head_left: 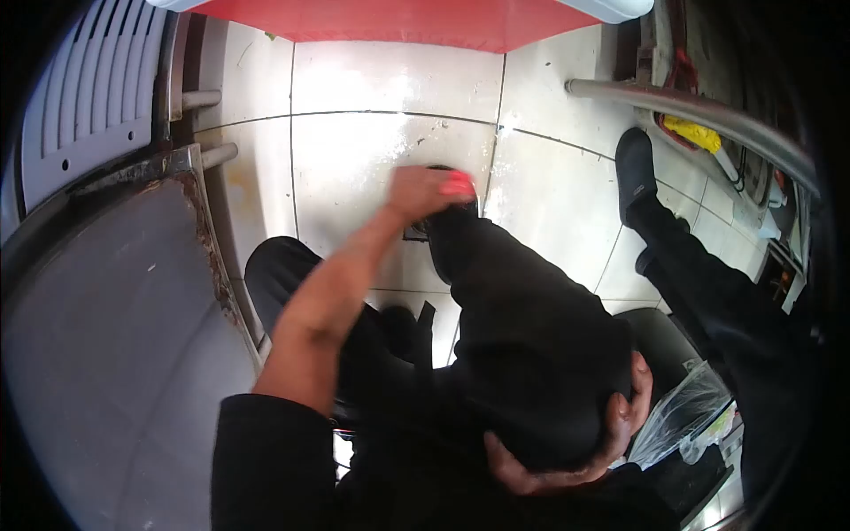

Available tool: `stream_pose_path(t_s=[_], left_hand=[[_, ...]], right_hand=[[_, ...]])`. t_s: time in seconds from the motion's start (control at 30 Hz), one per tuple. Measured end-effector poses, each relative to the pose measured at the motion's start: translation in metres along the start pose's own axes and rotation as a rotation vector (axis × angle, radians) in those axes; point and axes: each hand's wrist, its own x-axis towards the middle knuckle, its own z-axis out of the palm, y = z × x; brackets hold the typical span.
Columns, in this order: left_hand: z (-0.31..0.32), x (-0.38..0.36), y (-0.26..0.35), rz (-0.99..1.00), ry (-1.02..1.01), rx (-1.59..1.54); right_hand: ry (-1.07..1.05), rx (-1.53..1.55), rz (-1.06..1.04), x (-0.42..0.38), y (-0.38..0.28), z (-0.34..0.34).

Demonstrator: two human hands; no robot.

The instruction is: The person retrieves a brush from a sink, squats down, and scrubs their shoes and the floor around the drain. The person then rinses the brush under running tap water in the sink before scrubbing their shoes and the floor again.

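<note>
My left hand point(418, 192) reaches down to the black shoe point(440, 167) at the end of the bent leg. Its fingers close on a small bright red thing point(459, 185), pressed at the shoe. Motion blurs this hand, so the red thing's kind does not show. My right hand point(611, 434) wraps round the knee of the black trousers point(540, 345), fingers on the outer side and thumb on the inner. Both trouser legs and the short sleeve point(266, 442) are black.
White tiles point(390, 75) cover the floor, with a drain point(414, 233) by the shoe. A red-and-white box point(398, 22) stands ahead. A grey metal panel point(97, 345) is at left, a metal rail point(699, 102) at right. Another person's black-clad leg point(708, 265) stretches in from the right, near a plastic bag point(677, 420).
</note>
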Motion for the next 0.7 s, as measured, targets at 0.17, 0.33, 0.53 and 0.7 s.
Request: stream_pose_path(t_s=[0.17,0.33,0.53,0.7], left_hand=[[-0.022,-0.007,-0.017,-0.130,-0.087,0.008],[0.021,0.030,0.051,-0.010,-0.089,-0.007],[-0.015,-0.030,-0.034,-0.141,0.048,-0.030],[0.033,0.012,0.033,0.046,0.149,-0.117]], right_hand=[[0.005,0.088,-0.073,-0.009,0.013,-0.003],[0.042,0.048,-0.194,-0.018,0.016,0.008],[0.049,0.068,-0.047,-0.017,0.011,0.001],[-0.015,0.092,-0.010,-0.015,0.004,-0.004]])
